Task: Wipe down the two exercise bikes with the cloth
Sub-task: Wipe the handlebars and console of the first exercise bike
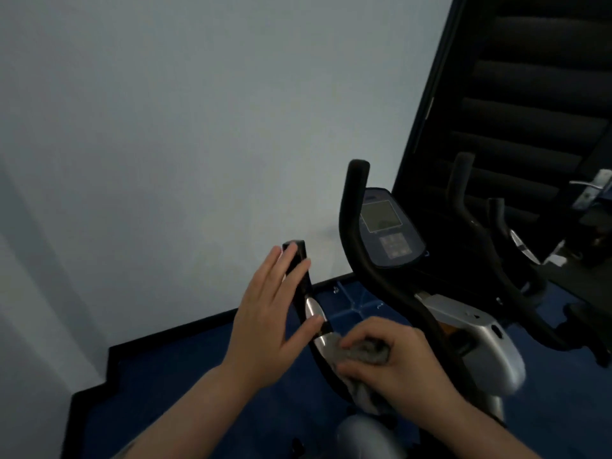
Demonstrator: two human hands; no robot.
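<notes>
Two bare hands are seen at the handlebar of the nearer exercise bike [477, 329], viewed from the head camera. The left hand [265, 323] is held flat, its fingers [281, 263] straight and slightly spread, not clamped on anything; the palm is laid against the left handlebar grip [299, 276], whose black end cap shows just above the fingertips. A silver sensor plate [313, 308] on that grip is seen just past the left thumb. The right hand [394, 362] is curled shut on the cloth [364, 354] — a grey, crumpled piece pressed onto the handlebar tube just below the sensor plate, with a loose end hanging beneath the knuckles. The cloth is thus located between the right fingers and the bar, close beside the left thumb tip. Beyond the right fingers, the console [385, 226] with its dark screen is mounted between the raised black handlebar horns; the silver frame housing lies to the right of the right hand. Further right, past the console, the handlebars of a second exercise bike [496, 220] are partly visible — detail there is dim. A pale wall [198, 111] is behind the left fingers, a blue floor [185, 385] with black edging lies beneath both wrists, and a dark slatted panel [530, 94] stands at upper right.
</notes>
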